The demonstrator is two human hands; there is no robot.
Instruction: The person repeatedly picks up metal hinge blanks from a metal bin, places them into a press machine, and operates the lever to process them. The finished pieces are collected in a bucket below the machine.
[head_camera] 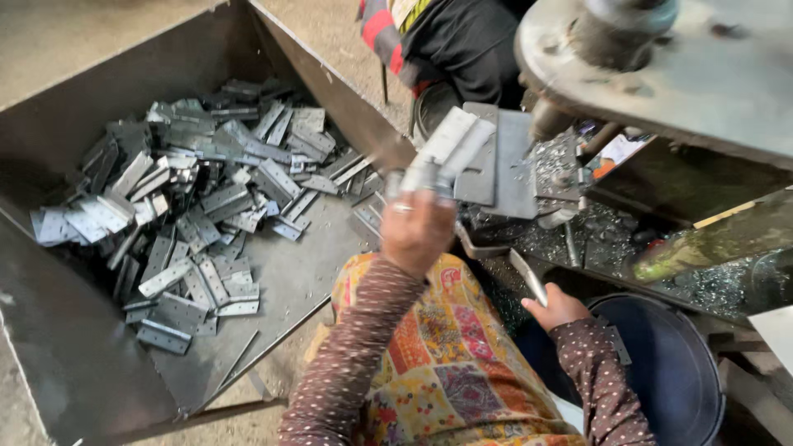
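L hand [415, 231] grips hinge [446, 149], raised at 12 o'clock. R hand [555, 310] closed on lever [527, 277] at 3. Tray [74, 347] w/ hinges [194, 198] at 9.

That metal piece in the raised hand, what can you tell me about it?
The metal piece looks like a flat grey hinge plate of dull steel, folded open into two long leaves. The left hand, which wears a ring, grips its lower end and holds it tilted up toward the machine plate. It is motion-blurred, so holes and edges cannot be made out.
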